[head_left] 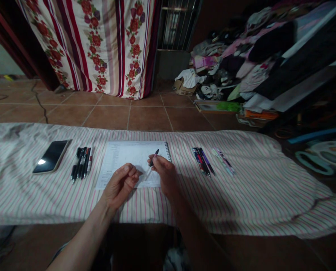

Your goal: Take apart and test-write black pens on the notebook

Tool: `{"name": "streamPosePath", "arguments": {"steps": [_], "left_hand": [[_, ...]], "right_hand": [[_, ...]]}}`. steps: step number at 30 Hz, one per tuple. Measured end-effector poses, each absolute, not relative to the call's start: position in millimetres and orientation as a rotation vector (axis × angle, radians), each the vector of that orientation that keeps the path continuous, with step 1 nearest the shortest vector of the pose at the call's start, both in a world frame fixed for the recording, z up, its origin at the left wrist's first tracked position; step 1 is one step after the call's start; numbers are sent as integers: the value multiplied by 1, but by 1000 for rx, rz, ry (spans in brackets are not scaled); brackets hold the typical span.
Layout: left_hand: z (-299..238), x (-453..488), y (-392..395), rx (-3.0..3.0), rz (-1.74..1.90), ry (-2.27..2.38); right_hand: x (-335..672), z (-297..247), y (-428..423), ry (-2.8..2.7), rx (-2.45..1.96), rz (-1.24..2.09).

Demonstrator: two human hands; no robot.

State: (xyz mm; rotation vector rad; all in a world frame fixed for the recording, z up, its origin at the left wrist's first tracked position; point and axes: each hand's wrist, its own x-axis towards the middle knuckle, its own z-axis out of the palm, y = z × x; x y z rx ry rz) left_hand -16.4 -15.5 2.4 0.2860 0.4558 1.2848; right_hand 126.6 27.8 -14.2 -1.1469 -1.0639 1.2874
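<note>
My right hand (pixel 165 171) grips a dark pen (pixel 156 152) between thumb and fingers, above the right part of an open spiral notebook (pixel 111 158). One end of the pen points up and away from me. My left hand (pixel 123 184) is closed over the notebook's near edge, its fingers curled and the thumb against them. Whatever those fingers may hold is hidden. The notebook's white page carries faint print or writing, and its wire binding runs down the right side.
Left of the notebook lie several black pens (pixel 81 163) and a smartphone (pixel 51 156). On the right are several dark pens (pixel 202 162) and a few pale pens (pixel 223 161). A striped cloth (pixel 255 195) covers the table. Beyond are a floral curtain (pixel 108 45) and piled clothes (pixel 230 56).
</note>
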Motion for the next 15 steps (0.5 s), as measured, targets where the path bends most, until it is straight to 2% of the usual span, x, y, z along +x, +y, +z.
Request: {"name": "streamPosePath", "arguments": {"steps": [15], "left_hand": [[6,-14,-16,293,1280,427]], "right_hand": [[126,-12,28,-1044,-1149,1316]]}}
